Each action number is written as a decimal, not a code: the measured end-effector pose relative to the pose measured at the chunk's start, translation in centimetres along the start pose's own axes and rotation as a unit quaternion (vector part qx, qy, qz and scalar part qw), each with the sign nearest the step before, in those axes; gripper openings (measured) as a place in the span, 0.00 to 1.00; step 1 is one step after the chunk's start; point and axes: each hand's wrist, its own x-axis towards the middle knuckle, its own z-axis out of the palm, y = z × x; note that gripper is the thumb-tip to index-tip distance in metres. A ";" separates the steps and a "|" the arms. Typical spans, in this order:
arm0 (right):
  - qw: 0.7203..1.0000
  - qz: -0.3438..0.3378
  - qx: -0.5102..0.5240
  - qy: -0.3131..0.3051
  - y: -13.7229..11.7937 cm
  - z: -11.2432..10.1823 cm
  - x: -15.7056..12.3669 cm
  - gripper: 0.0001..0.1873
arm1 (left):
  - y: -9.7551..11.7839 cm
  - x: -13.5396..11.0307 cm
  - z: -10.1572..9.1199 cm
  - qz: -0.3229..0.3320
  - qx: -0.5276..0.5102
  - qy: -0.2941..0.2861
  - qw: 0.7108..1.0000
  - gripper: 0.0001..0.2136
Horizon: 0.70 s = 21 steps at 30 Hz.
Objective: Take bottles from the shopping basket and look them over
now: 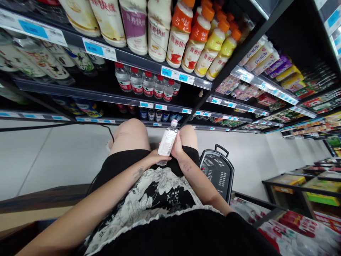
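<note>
Gripping water bottle [167, 141] with fingers closed: left hand [155, 158] beneath base, right hand [177, 146] around body. Risks slipping on smooth plastic, dropping to floor [53, 156] beside shopping basket [217, 172].

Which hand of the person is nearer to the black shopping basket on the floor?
Right. The right hand grips the white bottle on the side facing the black shopping basket. The left hand holds the bottle's base, on the far side from the basket.

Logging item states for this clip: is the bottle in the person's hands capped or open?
Capped: the bottle has a white cap on its neck. The left hand and right hand hold it roughly upright.
</note>
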 end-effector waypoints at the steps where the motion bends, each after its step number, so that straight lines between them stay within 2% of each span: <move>1: 1.000 -0.001 -0.003 0.001 0.0 0.0 0.0 0.42 | 0.0 0.0 0.0 0.000 0.000 0.000 1.000 0.33; 21: 1.000 0.012 0.010 0.008 -0.3 0.7 -0.6 0.41 | 0.4 -0.4 0.0 -0.003 0.007 -0.004 1.000 0.34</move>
